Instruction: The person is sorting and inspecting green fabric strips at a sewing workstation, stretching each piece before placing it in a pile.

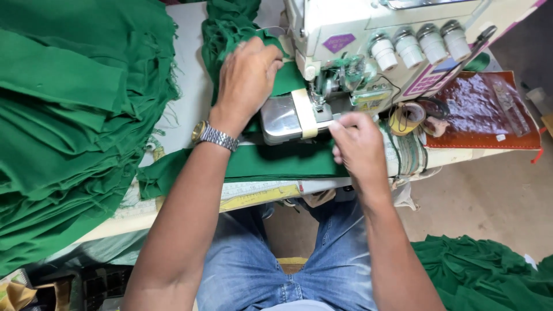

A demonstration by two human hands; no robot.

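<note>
Both hands (247, 78) (357, 141) guide green fabric (276, 161) through serger (345, 63).

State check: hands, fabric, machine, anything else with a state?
left hand: flat on the green fabric piece by the machine
right hand: fingers pinched at the fabric's edge
sewing machine: threaded
green fabric stack: folded, piled
wristwatch: strapped on

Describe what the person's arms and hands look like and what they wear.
Both arms are bare, with no sleeves in view and no gloves. The left hand has a metal link wristwatch with a gold-toned case at the wrist. The right hand wears nothing visible.
</note>
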